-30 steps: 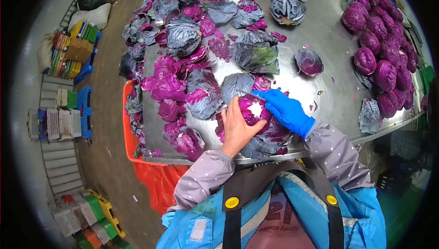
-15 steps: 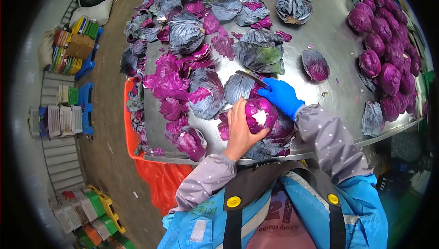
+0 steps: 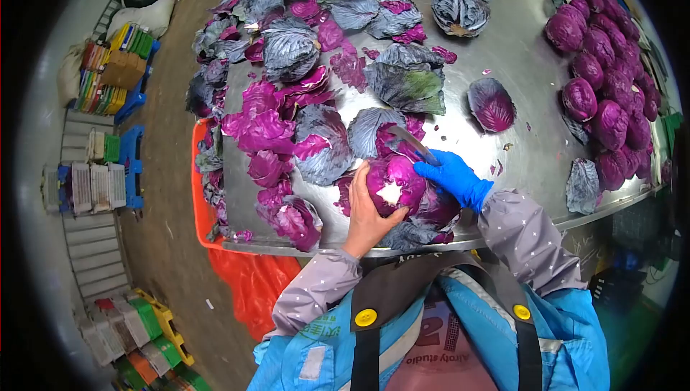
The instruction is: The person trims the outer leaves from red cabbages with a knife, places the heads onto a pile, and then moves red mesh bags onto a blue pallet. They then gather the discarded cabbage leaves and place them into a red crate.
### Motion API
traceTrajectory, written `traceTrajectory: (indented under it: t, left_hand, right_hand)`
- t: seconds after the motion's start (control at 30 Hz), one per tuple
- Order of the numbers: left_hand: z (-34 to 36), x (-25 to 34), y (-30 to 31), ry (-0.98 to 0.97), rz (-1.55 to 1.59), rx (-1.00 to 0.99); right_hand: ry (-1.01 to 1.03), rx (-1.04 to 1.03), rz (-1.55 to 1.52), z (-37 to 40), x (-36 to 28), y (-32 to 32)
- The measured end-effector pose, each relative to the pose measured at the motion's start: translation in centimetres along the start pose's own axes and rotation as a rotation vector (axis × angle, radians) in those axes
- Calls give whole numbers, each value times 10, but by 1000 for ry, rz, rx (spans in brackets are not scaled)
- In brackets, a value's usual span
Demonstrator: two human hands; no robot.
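My bare left hand is wrapped around the near left side of a red cabbage, whose pale cut stem faces up. In a blue glove, my right hand grips a knife, its blade pointing up-left along the cabbage's far side. Trimmed outer leaves lie just beyond the blade. More purple and grey-green leaves sit under and beside the cabbage at the table's near edge.
Loose cabbage leaves are heaped over the left of the metal table. Several cabbages are piled at the right. An orange crate stands against the left edge. One cupped leaf and an untrimmed cabbage lie farther back.
The cabbage has shifted slightly left and turned in my left hand. My right hand has moved right and nearer to me with the knife. Small purple scraps now show on the table beside it.
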State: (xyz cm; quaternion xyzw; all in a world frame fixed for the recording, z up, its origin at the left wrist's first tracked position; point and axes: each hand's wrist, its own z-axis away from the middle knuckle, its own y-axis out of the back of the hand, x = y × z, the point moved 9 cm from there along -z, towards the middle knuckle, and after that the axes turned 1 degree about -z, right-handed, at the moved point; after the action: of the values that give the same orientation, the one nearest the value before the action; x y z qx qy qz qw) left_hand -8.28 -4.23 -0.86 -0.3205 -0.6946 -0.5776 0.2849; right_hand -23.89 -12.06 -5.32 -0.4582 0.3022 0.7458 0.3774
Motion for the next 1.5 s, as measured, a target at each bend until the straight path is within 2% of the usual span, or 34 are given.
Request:
traceTrajectory:
  t: [0.03,0.17,0.23,0.27,0.33,0.37,0.43,0.47,0.53,0.63,0.7,0.77,0.8,0.83,0.9,0.93,0.97,1.03,1.07,1.1,1.17,1.23,1.3,1.33,1.37,1.43,1.5]
  left_hand:
    - [1,0,0,-14,-15,2]
    - [1,-1,-1,-14,-2,-17]
    - [1,-1,-3,-25,-7,-5]
    - [2,-1,-4,-20,-3,-3]
    - [0,1,-2,-42,17,46]
    - [-1,2,-3,-40,17,48]
    - [-5,7,-6,-64,-19,53]
    - [-6,11,-7,-82,-27,62]
    - [-10,19,-10,-125,-51,46]
    - [-8,27,-9,-207,-104,40]
    - [-1,8,-2,-134,24,41]
    - [3,-17,0,8,120,-31]
    - [3,-20,4,51,92,-52]
    - [0,-17,8,94,65,-73]
    - [-11,14,19,31,-43,-81]
    - [-17,26,21,-37,-151,-88]
    - [-23,24,22,-36,-150,-86]
    - [-28,22,14,-64,-244,-171]
    - [-29,26,19,-75,-249,-129]
    - [-26,28,18,-77,-252,-127]
    - [-20,37,15,-146,-289,-109]
    - [-17,34,17,-120,-299,-74]
    - [-18,14,29,46,-243,32]
    - [-20,11,30,63,-251,38]
    - [-21,13,30,63,-248,43]
    - [-23,16,28,103,-276,26]
    - [-22,17,26,82,-285,40]
  right_hand:
    - [-200,-78,-175,8,1,-7]
    - [-252,-64,-154,3,21,-10]
    - [-51,101,59,-4,24,1]
    - [-55,99,63,-5,32,-1]
    - [152,305,365,-2,13,9]
    - [152,303,366,0,13,8]
    - [157,384,671,8,-14,8]
    - [159,386,673,8,-19,11]
    - [-78,257,787,-1,-5,14]
    - [30,232,843,-20,6,16]
    - [28,239,844,-25,8,12]
    - [13,183,624,-27,4,12]
    - [114,179,437,-22,-8,9]
    - [115,175,438,-19,-14,6]
    - [162,79,113,-14,-26,-10]
    - [93,20,33,-22,-12,-15]
    - [93,19,34,-25,-5,-17]
    - [142,190,249,-17,-23,-13]
    - [-4,183,414,-12,-29,-4]
    - [0,184,413,-15,-21,-2]
    - [52,283,686,-25,-6,12]
    - [67,268,644,-12,-26,4]
    - [405,404,567,9,-73,-3]
    - [419,447,535,16,-85,-4]
    - [423,446,539,21,-93,-5]
    - [146,133,709,14,-74,-25]
    - [125,118,690,11,-58,-26]
